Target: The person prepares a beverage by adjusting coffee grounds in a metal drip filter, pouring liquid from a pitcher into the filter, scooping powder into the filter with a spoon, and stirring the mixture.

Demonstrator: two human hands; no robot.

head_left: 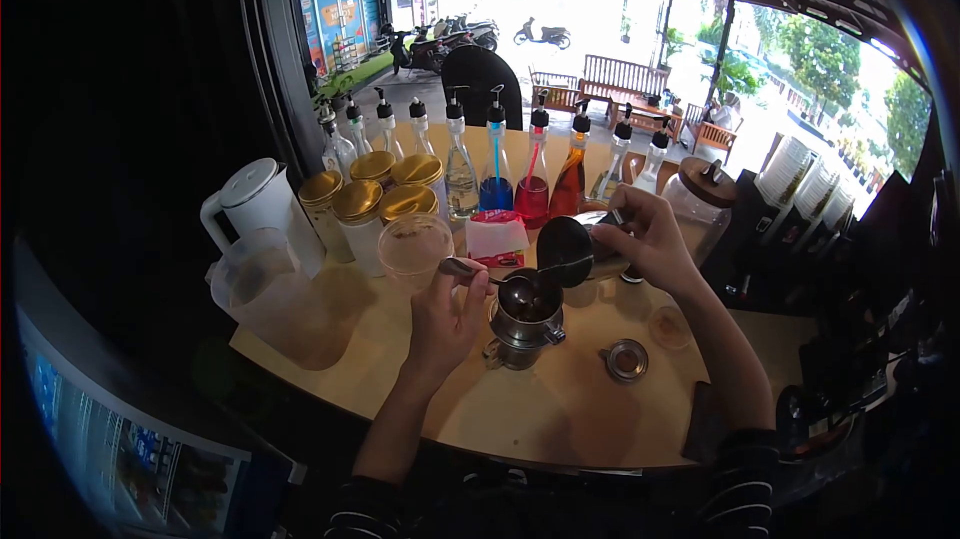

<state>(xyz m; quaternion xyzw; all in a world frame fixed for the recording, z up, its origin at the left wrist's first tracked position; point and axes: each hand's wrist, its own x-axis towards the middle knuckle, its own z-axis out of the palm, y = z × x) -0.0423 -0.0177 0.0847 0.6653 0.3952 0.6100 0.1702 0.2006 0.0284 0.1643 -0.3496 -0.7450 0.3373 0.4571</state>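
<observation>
My left hand (pixel 447 324) pinches the handle of a spoon (pixel 518 291). The spoon's bowl is over the open top of a metal drip coffee filter (pixel 527 334), which has dark contents and stands on the table. In my right hand (pixel 650 234) is a tilted container with a dark round mouth (pixel 565 251), turned toward the filter and spoon. The container's body is partly hidden by my fingers. A small round metal piece with a handle (pixel 627 360) lies to the right of the filter, a clear round lid (pixel 670 326) beyond it.
Pump bottles, among them a blue one (pixel 496 194) and a red one (pixel 532 201), line the back. Gold-lidded jars (pixel 358 201), a white pitcher (pixel 255 204) and a translucent jug (pixel 270 289) stand left. A wooden-lidded jar (pixel 700 201) and cup stacks (pixel 790 169) are right.
</observation>
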